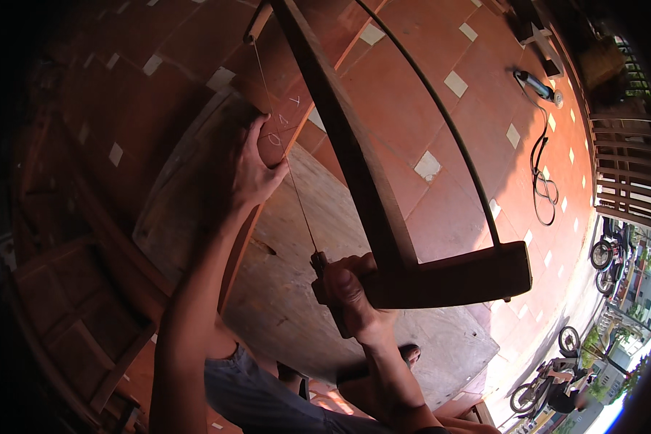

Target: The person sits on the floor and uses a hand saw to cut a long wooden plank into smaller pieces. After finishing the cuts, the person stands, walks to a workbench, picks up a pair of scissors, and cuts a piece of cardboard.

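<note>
A wooden frame saw (340,137) reaches from the top of the view to the lower middle, its thin blade stretched along the left side. My right hand (351,293) is wrapped around the saw's grip end, next to the crosspiece. The blade crosses a reddish wooden plank (315,76) that carries pale hand-drawn marks. Close to the blade, my left hand (254,173) grips the plank, thumb and index finger apart on either side of the blade line. Its other fingers are mostly hidden. Whether the blade sits in a cut I cannot tell.
The plank rests over a worn wooden work surface (307,206). An angle grinder (535,85) with a loose cord lies on the tiled floor (441,195). Dark wooden furniture (79,304) stands at left. Slatted wood (628,163), parked motorbikes (528,396) and a person (566,398) are at right.
</note>
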Tool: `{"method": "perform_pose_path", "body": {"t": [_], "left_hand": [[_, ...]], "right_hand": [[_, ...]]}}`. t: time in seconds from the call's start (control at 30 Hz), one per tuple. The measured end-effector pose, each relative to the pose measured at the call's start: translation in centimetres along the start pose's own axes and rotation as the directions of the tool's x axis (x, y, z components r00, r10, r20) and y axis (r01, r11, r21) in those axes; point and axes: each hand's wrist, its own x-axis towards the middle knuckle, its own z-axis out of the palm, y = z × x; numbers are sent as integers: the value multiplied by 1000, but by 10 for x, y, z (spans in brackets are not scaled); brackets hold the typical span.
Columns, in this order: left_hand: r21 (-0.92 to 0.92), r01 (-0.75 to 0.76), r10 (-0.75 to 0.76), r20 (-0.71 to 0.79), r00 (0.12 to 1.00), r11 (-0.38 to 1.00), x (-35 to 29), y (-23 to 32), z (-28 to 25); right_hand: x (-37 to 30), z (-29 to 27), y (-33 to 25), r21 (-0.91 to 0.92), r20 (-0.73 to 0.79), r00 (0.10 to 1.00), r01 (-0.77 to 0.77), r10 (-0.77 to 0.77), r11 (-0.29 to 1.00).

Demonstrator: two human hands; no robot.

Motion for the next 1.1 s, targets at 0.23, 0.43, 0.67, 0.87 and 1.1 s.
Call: {"method": "perform_pose_path", "body": {"t": [0.23, 0.43, 0.67, 0.87, 1.1], "left_hand": [[-28, -37, 36, -34, 999, 999, -1, 0, 1], [12, -84, 84, -30, 996, 996, -2, -6, 1], [-25, -68, 67, -54, 996, 997, -3, -7, 2], [5, -32, 32, -51, 998, 999, -4, -5, 3], [4, -34, 34, 1, 999, 999, 2, 4, 1]], "right_hand": [[0, -5, 1, 29, -7, 1000, 4, -3, 1000], [-1, -5, 8, 37, 6, 1000, -28, 27, 999], [-13, -9, 11, 33, 38, 999, 18, -19, 999], [-19, -10, 9, 63, 45, 999, -4, 1, 998], [48, 13, 18, 55, -25, 1000, 8, -6, 998]]}}
